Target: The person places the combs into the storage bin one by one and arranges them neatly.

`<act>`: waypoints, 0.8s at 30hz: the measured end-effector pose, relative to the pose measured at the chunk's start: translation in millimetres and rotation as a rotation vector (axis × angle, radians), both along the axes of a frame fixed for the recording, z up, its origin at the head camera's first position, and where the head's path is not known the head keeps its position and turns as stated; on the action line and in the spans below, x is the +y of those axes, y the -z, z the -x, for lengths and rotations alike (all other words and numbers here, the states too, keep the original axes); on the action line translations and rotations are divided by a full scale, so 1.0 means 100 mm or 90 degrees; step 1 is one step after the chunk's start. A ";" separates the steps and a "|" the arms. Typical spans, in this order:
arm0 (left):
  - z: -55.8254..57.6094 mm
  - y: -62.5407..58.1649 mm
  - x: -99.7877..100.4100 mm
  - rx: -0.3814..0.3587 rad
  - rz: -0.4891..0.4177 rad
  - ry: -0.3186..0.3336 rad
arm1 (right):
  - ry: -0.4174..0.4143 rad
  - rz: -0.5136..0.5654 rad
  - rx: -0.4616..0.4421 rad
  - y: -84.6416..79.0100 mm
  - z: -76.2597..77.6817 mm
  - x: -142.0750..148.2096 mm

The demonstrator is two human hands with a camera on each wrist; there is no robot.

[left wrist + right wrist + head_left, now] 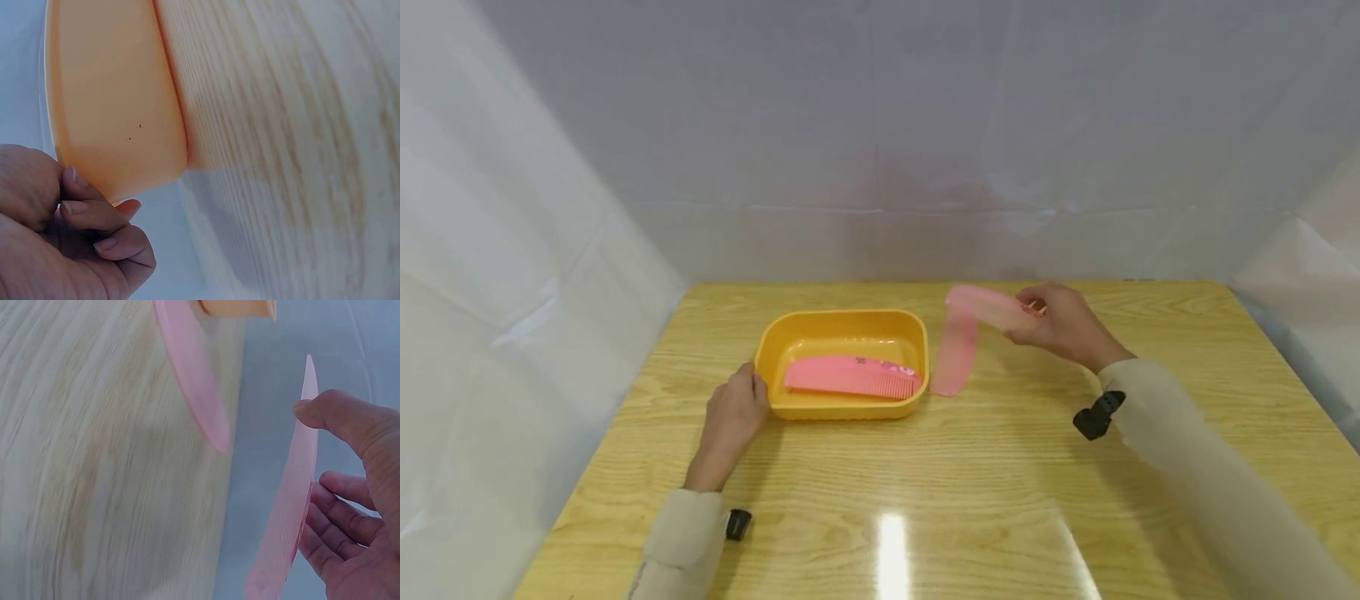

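Note:
A yellow plastic basin (842, 412) stands on the table, with a pink comb (835, 375) lying inside, its teeth toward me. My left hand (733, 421) grips the basin's left rim; in the left wrist view its fingers curl at the basin's corner (119, 125). A second pink comb (953, 358) is just right of the basin, slightly blurred; the right wrist view shows this comb (194, 375) along the tabletop. Between thumb and fingers, my right hand (1063, 327) pinches a third pink comb (992, 307), held above the table, its far end overlapping the second comb in the head view.
The wood-grain table (970, 483) has its back edge close behind the basin. Pale sheeting (880, 150) hangs behind the table and along both sides. Black wrist cameras (1097, 415) sit on both cream sleeves.

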State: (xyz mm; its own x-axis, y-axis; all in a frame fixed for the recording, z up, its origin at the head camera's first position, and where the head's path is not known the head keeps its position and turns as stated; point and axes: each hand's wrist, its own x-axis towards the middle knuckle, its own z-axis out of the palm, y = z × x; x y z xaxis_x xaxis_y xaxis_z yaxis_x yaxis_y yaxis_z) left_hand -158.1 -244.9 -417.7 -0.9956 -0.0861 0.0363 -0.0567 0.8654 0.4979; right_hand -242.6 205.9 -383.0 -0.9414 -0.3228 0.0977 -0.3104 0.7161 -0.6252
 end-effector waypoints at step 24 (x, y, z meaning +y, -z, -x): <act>0.00 0.01 0.01 -0.001 -0.003 0.003 | -0.121 0.008 0.033 -0.05 0.03 -1.07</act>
